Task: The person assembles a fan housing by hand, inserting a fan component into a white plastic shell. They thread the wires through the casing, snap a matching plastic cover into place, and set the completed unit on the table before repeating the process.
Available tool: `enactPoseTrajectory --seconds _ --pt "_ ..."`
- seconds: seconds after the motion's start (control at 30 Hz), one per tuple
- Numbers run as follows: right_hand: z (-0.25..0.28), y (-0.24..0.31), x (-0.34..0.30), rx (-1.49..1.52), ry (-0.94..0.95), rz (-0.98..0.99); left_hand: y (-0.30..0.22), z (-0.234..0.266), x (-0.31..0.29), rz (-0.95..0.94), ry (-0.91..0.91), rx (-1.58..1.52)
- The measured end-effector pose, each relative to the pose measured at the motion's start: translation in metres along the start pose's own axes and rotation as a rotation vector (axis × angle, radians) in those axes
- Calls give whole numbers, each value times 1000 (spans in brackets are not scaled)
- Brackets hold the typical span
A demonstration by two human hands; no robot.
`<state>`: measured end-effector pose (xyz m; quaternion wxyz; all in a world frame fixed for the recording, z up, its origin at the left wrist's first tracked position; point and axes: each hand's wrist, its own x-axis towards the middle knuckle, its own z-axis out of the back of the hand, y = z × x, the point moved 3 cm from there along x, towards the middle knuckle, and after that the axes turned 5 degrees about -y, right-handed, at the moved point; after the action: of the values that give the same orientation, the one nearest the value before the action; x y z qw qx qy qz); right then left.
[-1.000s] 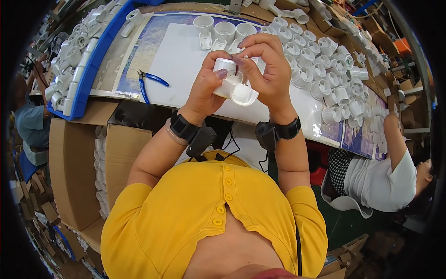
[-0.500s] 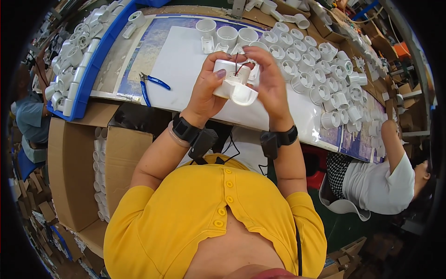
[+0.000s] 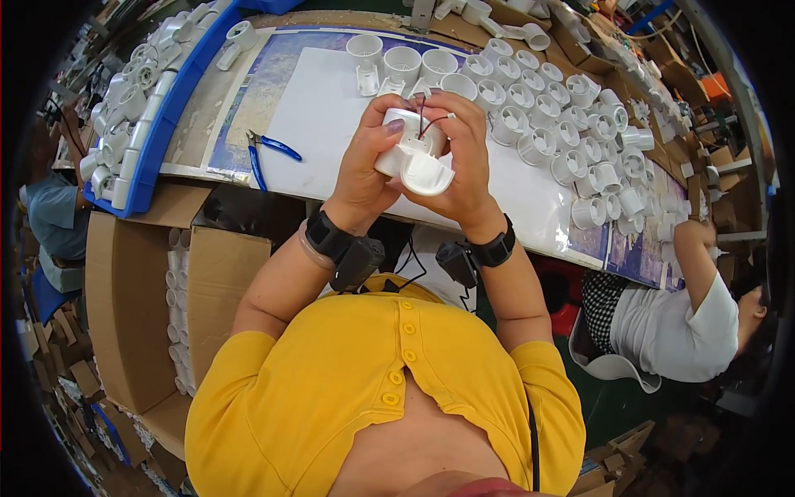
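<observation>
Both my hands hold one white plastic housing [image 3: 425, 172] above the near side of the table. It has a round body with a rounded arm jutting toward me. Thin dark and red wires [image 3: 422, 124] rise out of it, with a small white plug at one end. My left hand [image 3: 370, 157] grips the round body, thumb on top. My right hand [image 3: 465, 153] wraps round the other side, its fingertips near the wires. Just beyond stand white cups with brackets [image 3: 402, 65]. Blue-handled pliers [image 3: 269, 154] lie open to the left.
Many white cup-shaped parts [image 3: 546, 108] crowd the table's right side. A blue crate [image 3: 153, 157] full of white parts stands at the left, above a cardboard box [image 3: 124, 306] with more parts. A person in a white top [image 3: 679, 331] sits at the right, reaching onto the table.
My right hand has closed in from the right and now grips the housing. The housing has shifted slightly left and down. The right-hand person's arm has moved.
</observation>
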<state>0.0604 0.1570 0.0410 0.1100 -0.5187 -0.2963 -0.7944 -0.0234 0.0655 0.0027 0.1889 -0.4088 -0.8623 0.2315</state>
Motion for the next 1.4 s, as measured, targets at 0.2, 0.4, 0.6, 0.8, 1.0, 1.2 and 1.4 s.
enactPoseTrajectory --seconds 0.2,0.4,0.6,0.8,1.0,1.2,1.4 --pt "-5 -21 -17 305 -107 -271 -5 -18 -1 62 63 -10" --pt "6 -33 -14 110 84 -217 -12 -11 0 -35 -5 202" --pt "35 -6 17 98 93 -198 -25 -3 3 -436 -39 988" --pt "8 -8 9 -417 339 4 -25 -11 -1 -485 -2 992" --pt "-6 13 15 268 114 -268 -31 -24 3 -397 48 276" --pt "-37 22 13 798 -210 -491 -27 -28 1 -725 19 556" --pt "-53 12 0 741 -272 -535 -29 -26 -4 -828 -115 771"
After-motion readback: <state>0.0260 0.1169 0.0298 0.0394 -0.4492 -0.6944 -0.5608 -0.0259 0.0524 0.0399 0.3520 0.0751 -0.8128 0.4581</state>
